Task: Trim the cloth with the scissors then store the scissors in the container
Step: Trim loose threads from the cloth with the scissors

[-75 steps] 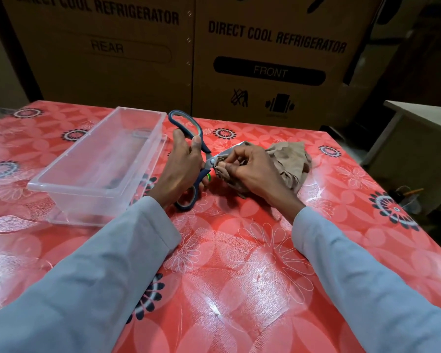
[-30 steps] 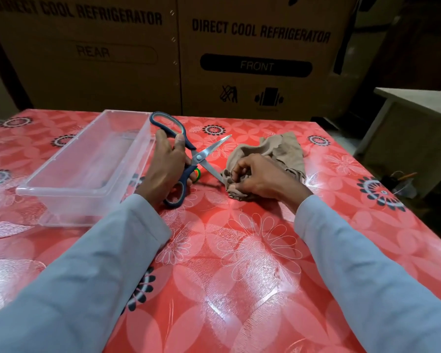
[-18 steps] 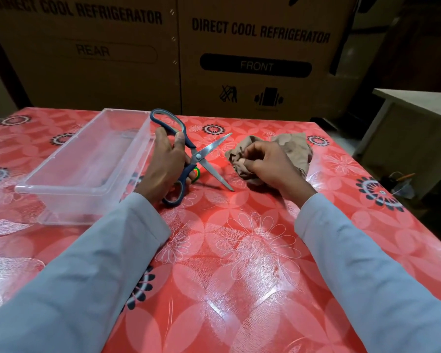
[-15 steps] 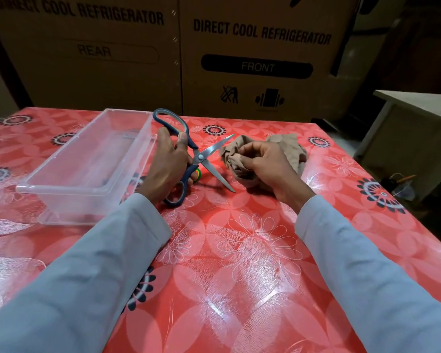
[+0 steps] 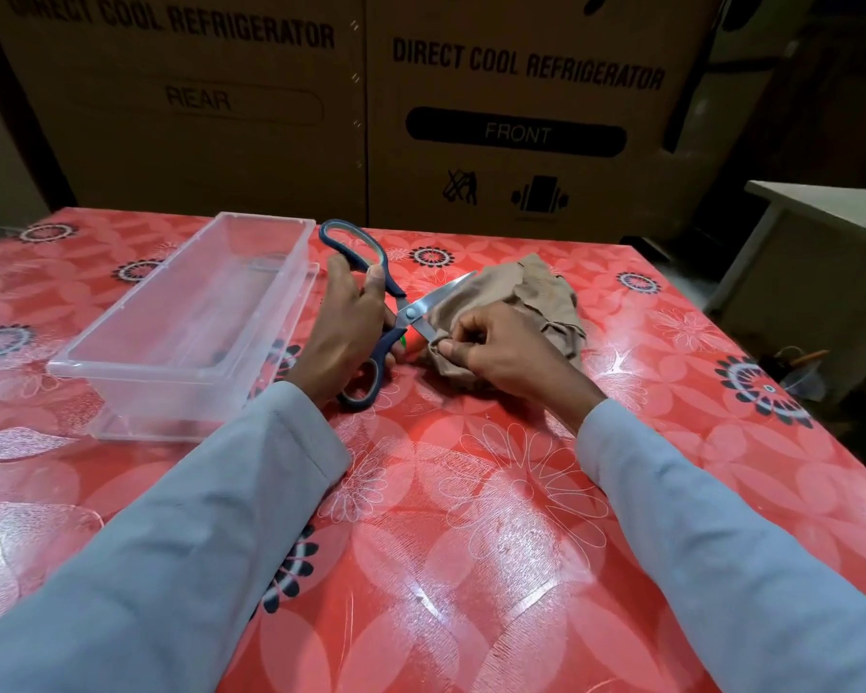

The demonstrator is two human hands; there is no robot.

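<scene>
A red flowered table [image 5: 471, 567] carries a clear container [image 5: 121, 365] at left; tan cloth [image 5: 536, 292] lies mid-table.

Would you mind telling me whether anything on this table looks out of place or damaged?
Nothing stands out. The left hand holds the open scissors against the bunched cloth gripped by the right hand, and the clear container sits upright nearby.

The right hand [image 5: 501, 352] covers the near edge of the cloth [image 5: 531, 297], so the fold it pinches cannot be made out. Beside that hand, the lower blade of the scissors [image 5: 411, 312] disappears into the cloth. The left hand [image 5: 341, 332] hides the middle of the handles. A green and orange bit just below the scissors' pivot is too small to identify.
</scene>
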